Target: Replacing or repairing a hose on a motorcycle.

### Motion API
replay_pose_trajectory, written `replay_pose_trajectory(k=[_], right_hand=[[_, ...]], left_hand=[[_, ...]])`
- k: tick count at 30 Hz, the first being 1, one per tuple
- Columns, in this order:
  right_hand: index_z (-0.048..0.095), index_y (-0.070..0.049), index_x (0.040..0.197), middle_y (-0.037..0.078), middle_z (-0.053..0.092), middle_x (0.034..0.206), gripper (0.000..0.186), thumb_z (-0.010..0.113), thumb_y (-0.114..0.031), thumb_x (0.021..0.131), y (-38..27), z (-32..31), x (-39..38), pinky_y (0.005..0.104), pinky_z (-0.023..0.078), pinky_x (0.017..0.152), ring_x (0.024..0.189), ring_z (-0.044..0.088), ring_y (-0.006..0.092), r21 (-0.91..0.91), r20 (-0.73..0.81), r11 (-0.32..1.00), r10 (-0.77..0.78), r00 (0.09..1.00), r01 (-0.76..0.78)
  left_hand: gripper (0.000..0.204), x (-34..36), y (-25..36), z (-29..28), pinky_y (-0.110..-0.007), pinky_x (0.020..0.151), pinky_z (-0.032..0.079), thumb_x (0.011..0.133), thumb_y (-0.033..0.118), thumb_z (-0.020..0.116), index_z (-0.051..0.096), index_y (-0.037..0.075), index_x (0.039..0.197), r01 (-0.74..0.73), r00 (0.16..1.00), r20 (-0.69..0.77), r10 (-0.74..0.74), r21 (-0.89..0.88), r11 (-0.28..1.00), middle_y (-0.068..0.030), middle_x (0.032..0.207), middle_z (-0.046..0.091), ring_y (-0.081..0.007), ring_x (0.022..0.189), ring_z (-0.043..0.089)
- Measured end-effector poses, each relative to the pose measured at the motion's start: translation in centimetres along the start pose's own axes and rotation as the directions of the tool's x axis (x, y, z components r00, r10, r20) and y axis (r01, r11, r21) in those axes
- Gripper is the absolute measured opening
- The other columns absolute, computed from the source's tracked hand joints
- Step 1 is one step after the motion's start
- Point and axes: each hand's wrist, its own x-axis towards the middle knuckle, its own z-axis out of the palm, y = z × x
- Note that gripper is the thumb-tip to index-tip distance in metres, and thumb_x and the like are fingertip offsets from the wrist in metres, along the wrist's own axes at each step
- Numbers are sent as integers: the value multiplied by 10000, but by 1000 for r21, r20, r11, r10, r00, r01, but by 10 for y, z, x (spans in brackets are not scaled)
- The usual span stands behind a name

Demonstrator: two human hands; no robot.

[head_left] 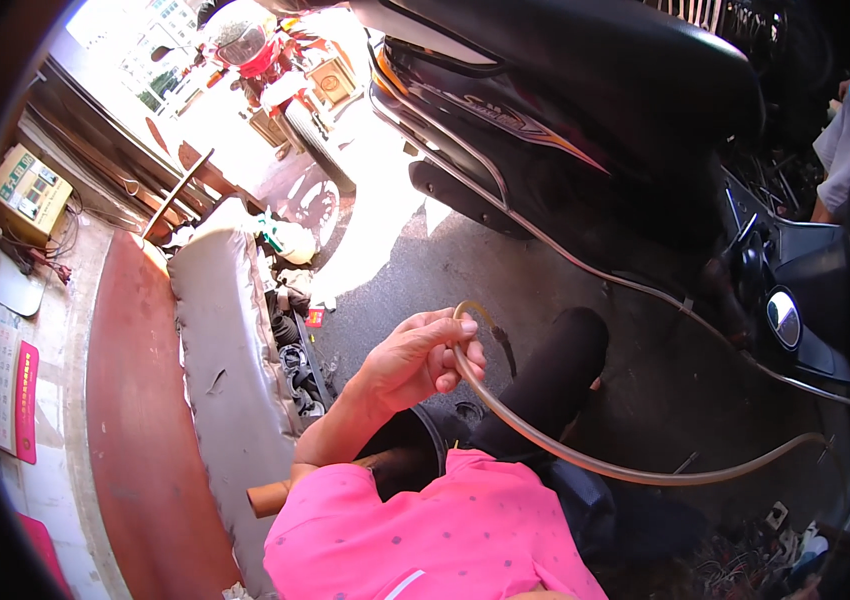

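My left hand (423, 352) reaches out from the pink sleeve, with thumb and fingers closed on a translucent yellowish-brown hose (585, 462). Past my fingertips a short length of the hose bends over and hangs down to a dark fitting (503, 345). The long part sags in a curve to the right, above the dark floor, toward the front of a black scooter (595, 90). What its right end meets is too dim to make out. My right hand is out of view.
A grey padded bench (230, 340) stands at left beside a reddish-brown board (135, 400). A red motorcycle (245, 50) is parked in the bright doorway. Small loose parts (775, 560) lie at lower right. Another person's sleeve (835, 150) shows at the right edge.
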Motion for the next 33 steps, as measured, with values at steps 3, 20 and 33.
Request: replay_pose_trajectory(k=[3,20,33], right_hand=[[717,70,822,60,523,516,484,743,-413,811,-7,-6,-6,285,348,387,421,438,171,3,0,1000,-3,1000,3],[716,64,805,47,499,502,509,721,-444,829,-19,-11,-21,278,325,376,411,416,156,-21,26,1000,5,1000,-4],[708,66,785,34,476,489,515,718,-447,831,-4,-7,-13,269,304,375,403,395,146,-33,45,999,-14,999,15]], left_hand=[[114,1,-3,0,-204,412,475,974,139,548,557,26,959,12,1000,-13,-12,-17,1000,-148,821,687,-183,619,675],[135,5,-7,-10,-208,422,504,966,133,563,571,4,926,34,999,-2,-35,-66,997,-159,817,693,-180,597,677],[130,2,-7,-21,-214,436,494,973,150,550,562,21,971,-12,1000,-25,11,-51,999,-153,818,687,-197,659,691]])
